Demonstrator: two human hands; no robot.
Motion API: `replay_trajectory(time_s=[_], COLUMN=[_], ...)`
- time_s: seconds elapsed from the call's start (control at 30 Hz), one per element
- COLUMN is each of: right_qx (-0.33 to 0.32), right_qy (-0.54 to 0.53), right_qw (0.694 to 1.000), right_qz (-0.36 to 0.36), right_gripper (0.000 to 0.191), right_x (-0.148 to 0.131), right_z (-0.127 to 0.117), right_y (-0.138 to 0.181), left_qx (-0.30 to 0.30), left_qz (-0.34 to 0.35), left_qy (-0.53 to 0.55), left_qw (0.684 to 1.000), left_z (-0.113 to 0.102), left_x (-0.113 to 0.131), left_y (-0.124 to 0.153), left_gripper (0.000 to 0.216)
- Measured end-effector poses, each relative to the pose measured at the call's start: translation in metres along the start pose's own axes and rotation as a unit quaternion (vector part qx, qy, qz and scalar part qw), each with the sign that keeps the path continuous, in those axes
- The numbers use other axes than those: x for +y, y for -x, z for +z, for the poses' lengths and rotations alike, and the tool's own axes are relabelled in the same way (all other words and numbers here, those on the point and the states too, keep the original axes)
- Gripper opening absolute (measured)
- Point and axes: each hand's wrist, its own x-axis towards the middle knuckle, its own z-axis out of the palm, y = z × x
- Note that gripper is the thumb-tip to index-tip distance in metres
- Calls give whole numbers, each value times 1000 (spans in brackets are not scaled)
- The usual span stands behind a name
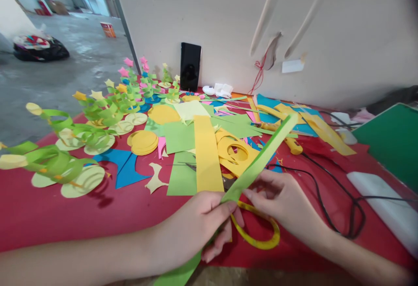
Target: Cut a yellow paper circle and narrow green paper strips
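Observation:
A long green paper strip runs from the bottom edge up to the right over the red table. My left hand is closed, pinching the strip near its lower part. My right hand is closed too, its fingertips gripping the same strip just right of the left hand. Scissors with yellow handles lie on the table beneath both hands. A yellow paper strip and green sheets lie just beyond my hands.
Green paper spiral plants with yellow and pink stars stand along the left. Yellow discs, cut-outs and coloured scraps cover the middle. A black cable loops at right, beside a green board. A black phone leans on the wall.

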Motion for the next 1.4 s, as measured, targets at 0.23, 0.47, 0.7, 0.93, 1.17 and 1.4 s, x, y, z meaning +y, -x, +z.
replay_trajectory(time_s=[0.23, 0.47, 0.7, 0.93, 1.17, 1.4], right_qx=[73, -11, -2, 83, 102, 3], right_qy=[-6, -4, -27, -4, 20, -27], right_qw=[997, 1000, 1000, 997, 994, 999], right_qz=[-21, 13, 4, 0, -16, 31], right_gripper=[13, 11, 9, 13, 14, 12], right_x=[-4, -5, -5, -3, -8, -8], right_z=[-18, -6, -1, -27, -32, -17], right_y=[-8, 2, 0, -12, -13, 2], left_qx=[-41, -31, -1, -25, -57, -31], left_qz=[-8, -5, 12, -6, -37, -7], left_qy=[47, 57, -20, 35, 142, 75], left_qw=[998, 998, 1000, 999, 987, 997], left_z=[1, 4, 0, -2, 2, 6], left_x=[9, 17, 11, 16, 14, 21], left_y=[1, -1, -3, -1, 0, 4], left_gripper=[42, 23, 45, 32, 32, 21])
